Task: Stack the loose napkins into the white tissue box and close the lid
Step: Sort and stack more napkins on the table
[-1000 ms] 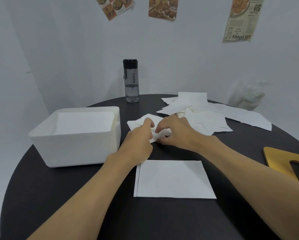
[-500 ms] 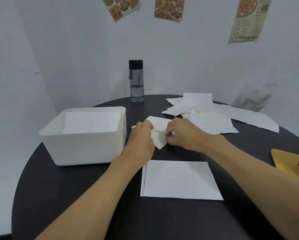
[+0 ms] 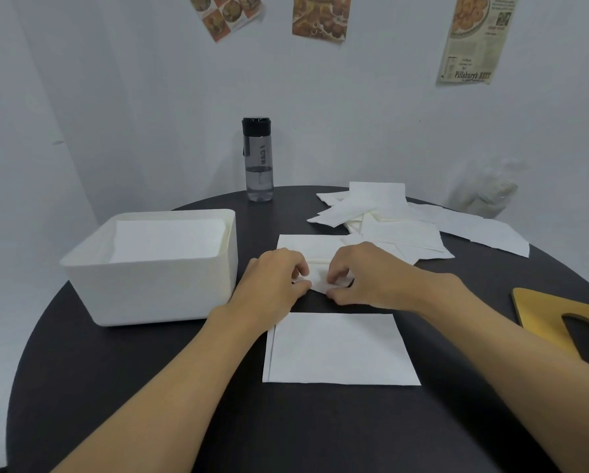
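The white tissue box point(image 3: 150, 291) stands open at the table's left, with napkins lying flat inside it. Just to its right, my left hand point(image 3: 272, 285) and my right hand point(image 3: 364, 278) both pinch the near edge of one white napkin point(image 3: 306, 247) spread on the table. A folded napkin point(image 3: 341, 349) lies flat in front of my hands. A loose pile of napkins point(image 3: 388, 227) covers the back right of the table. The wooden lid point(image 3: 542, 315) with a slot lies at the right edge.
A grey water bottle point(image 3: 258, 160) with a black cap stands at the back of the round black table point(image 3: 150, 387). A crumpled clear plastic bag point(image 3: 484, 192) sits behind the napkin pile by the wall.
The napkin between my hands has been turned and spread from a skewed, crumpled shape to a flatter rectangle. Both hands shifted slightly toward me along its edge.
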